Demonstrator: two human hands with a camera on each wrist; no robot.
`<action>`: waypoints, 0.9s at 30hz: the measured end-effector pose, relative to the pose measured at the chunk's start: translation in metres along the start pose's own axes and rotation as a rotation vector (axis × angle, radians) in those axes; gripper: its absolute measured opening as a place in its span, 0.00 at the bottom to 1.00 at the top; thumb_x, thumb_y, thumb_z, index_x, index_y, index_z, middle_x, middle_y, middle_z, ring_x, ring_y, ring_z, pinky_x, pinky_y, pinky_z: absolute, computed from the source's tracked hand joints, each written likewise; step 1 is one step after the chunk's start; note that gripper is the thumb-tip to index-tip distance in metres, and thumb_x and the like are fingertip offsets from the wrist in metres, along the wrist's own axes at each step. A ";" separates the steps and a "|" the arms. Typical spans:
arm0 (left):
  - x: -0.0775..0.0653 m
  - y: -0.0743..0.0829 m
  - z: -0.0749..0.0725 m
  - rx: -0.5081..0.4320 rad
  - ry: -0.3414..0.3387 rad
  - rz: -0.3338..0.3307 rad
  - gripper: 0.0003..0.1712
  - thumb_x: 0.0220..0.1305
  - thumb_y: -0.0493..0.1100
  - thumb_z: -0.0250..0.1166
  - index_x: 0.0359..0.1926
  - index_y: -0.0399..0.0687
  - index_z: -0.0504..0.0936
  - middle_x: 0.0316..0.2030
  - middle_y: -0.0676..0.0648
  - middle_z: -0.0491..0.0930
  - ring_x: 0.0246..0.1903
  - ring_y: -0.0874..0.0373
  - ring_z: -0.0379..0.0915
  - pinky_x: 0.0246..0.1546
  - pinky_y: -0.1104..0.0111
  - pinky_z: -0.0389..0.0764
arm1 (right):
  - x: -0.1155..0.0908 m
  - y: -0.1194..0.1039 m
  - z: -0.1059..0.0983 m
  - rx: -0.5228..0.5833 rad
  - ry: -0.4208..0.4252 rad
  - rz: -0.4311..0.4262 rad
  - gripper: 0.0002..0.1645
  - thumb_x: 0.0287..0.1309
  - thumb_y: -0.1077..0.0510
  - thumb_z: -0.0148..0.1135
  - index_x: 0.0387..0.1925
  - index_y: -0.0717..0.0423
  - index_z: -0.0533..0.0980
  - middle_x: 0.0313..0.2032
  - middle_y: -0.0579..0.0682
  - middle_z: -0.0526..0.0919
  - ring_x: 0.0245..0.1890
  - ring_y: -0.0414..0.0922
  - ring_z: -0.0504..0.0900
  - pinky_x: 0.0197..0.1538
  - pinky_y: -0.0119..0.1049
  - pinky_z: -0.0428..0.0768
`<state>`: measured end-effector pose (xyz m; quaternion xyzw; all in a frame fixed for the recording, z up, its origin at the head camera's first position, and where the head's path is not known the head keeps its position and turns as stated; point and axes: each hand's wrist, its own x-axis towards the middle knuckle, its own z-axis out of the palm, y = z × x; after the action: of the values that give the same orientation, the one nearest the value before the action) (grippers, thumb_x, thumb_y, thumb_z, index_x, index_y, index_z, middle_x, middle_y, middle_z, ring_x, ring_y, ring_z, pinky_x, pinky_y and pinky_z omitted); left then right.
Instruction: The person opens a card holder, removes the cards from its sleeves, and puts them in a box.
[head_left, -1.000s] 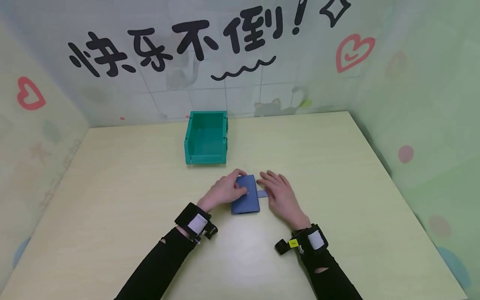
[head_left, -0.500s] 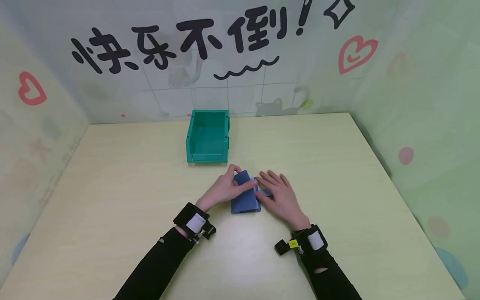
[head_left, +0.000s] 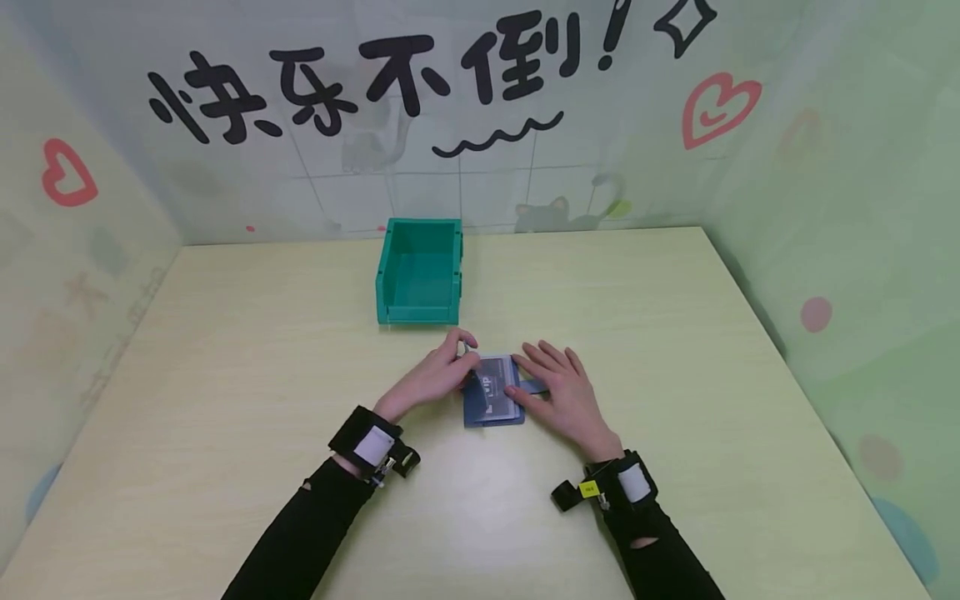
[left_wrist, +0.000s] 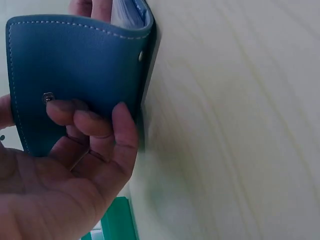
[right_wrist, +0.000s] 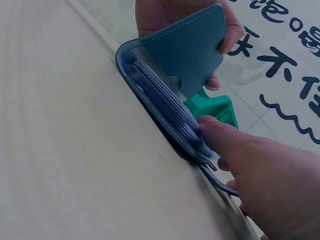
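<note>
A blue card holder (head_left: 474, 414) with white stitching lies on the table, its front cover lifted toward the left. Clear plastic sleeves (right_wrist: 165, 107) show inside in the head and right wrist views. My left hand (head_left: 431, 375) pinches the raised cover by its edge; in the left wrist view a metal snap (left_wrist: 48, 96) sits beside the fingertips. My right hand (head_left: 564, 400) rests at the holder's right side, fingers extended, with the thumb (right_wrist: 225, 132) pressing on the sleeves. The closing strap (head_left: 534, 387) sticks out under this hand, partly hidden.
A green open-fronted bin (head_left: 420, 275) stands at the back of the pale wooden table (head_left: 300, 333), beyond the left hand. Printed walls enclose the left, back and right sides. Each wrist wears a black camera band (head_left: 367, 437).
The holder lay closed; my left hand has lifted its cover and drawn it left, uncovering the sleeves. My right thumb has moved from beside the holder onto the sleeves.
</note>
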<state>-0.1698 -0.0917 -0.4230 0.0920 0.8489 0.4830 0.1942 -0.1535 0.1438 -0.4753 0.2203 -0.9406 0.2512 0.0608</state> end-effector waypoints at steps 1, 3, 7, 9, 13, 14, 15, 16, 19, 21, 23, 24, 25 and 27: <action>-0.001 -0.001 -0.002 -0.009 -0.008 0.006 0.23 0.70 0.48 0.48 0.61 0.43 0.64 0.42 0.39 0.76 0.36 0.54 0.74 0.36 0.69 0.75 | 0.000 -0.001 0.000 0.002 0.000 0.001 0.36 0.61 0.38 0.63 0.66 0.50 0.75 0.70 0.54 0.72 0.75 0.58 0.63 0.76 0.62 0.52; -0.004 -0.004 -0.007 -0.050 -0.019 0.016 0.23 0.69 0.45 0.46 0.62 0.41 0.65 0.48 0.36 0.76 0.36 0.53 0.75 0.37 0.68 0.77 | 0.000 -0.001 0.000 0.006 0.002 0.002 0.36 0.60 0.38 0.64 0.65 0.50 0.75 0.70 0.55 0.73 0.75 0.58 0.64 0.76 0.63 0.52; -0.010 -0.012 -0.017 -0.123 -0.044 0.020 0.24 0.70 0.41 0.45 0.65 0.38 0.64 0.56 0.34 0.72 0.40 0.52 0.76 0.39 0.66 0.80 | -0.001 -0.003 0.000 0.012 0.012 -0.002 0.35 0.59 0.40 0.66 0.64 0.51 0.77 0.69 0.55 0.74 0.74 0.59 0.65 0.75 0.64 0.53; -0.012 -0.017 -0.021 -0.140 -0.061 0.023 0.24 0.72 0.40 0.45 0.66 0.38 0.63 0.58 0.33 0.69 0.43 0.50 0.75 0.39 0.66 0.81 | -0.001 -0.003 0.000 0.022 0.018 -0.005 0.34 0.59 0.40 0.66 0.64 0.50 0.77 0.68 0.55 0.75 0.73 0.60 0.65 0.75 0.64 0.53; -0.017 -0.022 -0.027 -0.120 -0.078 0.016 0.25 0.75 0.39 0.48 0.69 0.39 0.61 0.59 0.32 0.68 0.48 0.47 0.73 0.40 0.67 0.79 | -0.001 -0.004 0.001 0.038 0.033 -0.020 0.34 0.58 0.41 0.67 0.63 0.50 0.78 0.67 0.54 0.77 0.72 0.60 0.67 0.75 0.65 0.54; -0.018 -0.024 -0.028 -0.109 -0.078 0.016 0.25 0.75 0.39 0.49 0.69 0.39 0.61 0.60 0.32 0.68 0.49 0.46 0.72 0.42 0.66 0.78 | -0.001 -0.004 0.001 0.042 0.037 -0.024 0.33 0.58 0.41 0.67 0.63 0.50 0.78 0.67 0.54 0.77 0.72 0.60 0.67 0.74 0.66 0.54; -0.019 -0.025 -0.029 -0.097 -0.074 0.015 0.26 0.75 0.40 0.50 0.69 0.39 0.60 0.60 0.32 0.68 0.51 0.46 0.72 0.45 0.65 0.78 | -0.001 -0.003 0.002 0.043 0.041 -0.028 0.33 0.58 0.42 0.67 0.63 0.50 0.78 0.66 0.54 0.77 0.72 0.60 0.67 0.74 0.66 0.54; -0.020 -0.026 -0.030 -0.084 -0.070 0.016 0.26 0.75 0.40 0.51 0.70 0.39 0.60 0.60 0.32 0.68 0.52 0.45 0.71 0.47 0.64 0.77 | -0.001 -0.003 0.002 0.045 0.044 -0.030 0.33 0.58 0.42 0.67 0.63 0.50 0.78 0.66 0.54 0.77 0.72 0.60 0.67 0.74 0.66 0.55; -0.023 -0.030 -0.033 -0.040 -0.056 0.028 0.27 0.75 0.40 0.52 0.70 0.36 0.59 0.61 0.31 0.70 0.54 0.45 0.72 0.53 0.60 0.76 | -0.001 -0.002 0.003 0.051 0.054 -0.034 0.33 0.58 0.43 0.68 0.62 0.50 0.78 0.66 0.54 0.78 0.72 0.60 0.67 0.73 0.66 0.55; -0.024 -0.033 -0.034 -0.006 -0.043 0.034 0.27 0.75 0.39 0.53 0.69 0.35 0.60 0.60 0.30 0.72 0.52 0.45 0.74 0.52 0.60 0.77 | -0.002 -0.003 0.004 0.057 0.058 -0.031 0.33 0.57 0.42 0.68 0.62 0.50 0.78 0.66 0.54 0.78 0.72 0.60 0.67 0.74 0.66 0.55; -0.026 -0.036 -0.035 0.036 -0.027 0.040 0.26 0.75 0.39 0.55 0.68 0.34 0.61 0.58 0.30 0.74 0.48 0.47 0.76 0.47 0.63 0.78 | -0.001 -0.004 0.004 0.062 0.059 -0.026 0.33 0.57 0.42 0.68 0.62 0.51 0.78 0.66 0.55 0.78 0.72 0.60 0.68 0.74 0.66 0.54; -0.027 -0.037 -0.035 0.063 -0.015 0.043 0.26 0.75 0.39 0.56 0.68 0.34 0.61 0.56 0.30 0.76 0.45 0.48 0.77 0.43 0.64 0.78 | -0.001 -0.004 0.005 0.066 0.059 -0.023 0.33 0.57 0.42 0.68 0.62 0.51 0.78 0.66 0.55 0.78 0.72 0.60 0.68 0.74 0.66 0.54; -0.027 -0.038 -0.036 0.084 -0.002 0.041 0.26 0.74 0.39 0.57 0.68 0.34 0.62 0.53 0.31 0.77 0.42 0.49 0.77 0.40 0.66 0.77 | -0.001 -0.005 0.005 0.065 0.062 -0.020 0.33 0.57 0.42 0.68 0.62 0.51 0.78 0.66 0.55 0.78 0.71 0.60 0.68 0.74 0.66 0.54; -0.027 -0.039 -0.035 0.122 0.026 0.033 0.27 0.73 0.40 0.59 0.67 0.35 0.63 0.45 0.33 0.80 0.36 0.51 0.76 0.34 0.68 0.74 | -0.001 -0.006 0.006 0.067 0.064 -0.013 0.33 0.57 0.42 0.69 0.62 0.52 0.78 0.65 0.55 0.78 0.71 0.60 0.68 0.74 0.65 0.54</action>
<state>-0.1589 -0.1489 -0.4337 0.1112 0.8775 0.4347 0.1691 -0.1502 0.1371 -0.4781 0.2203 -0.9277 0.2891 0.0851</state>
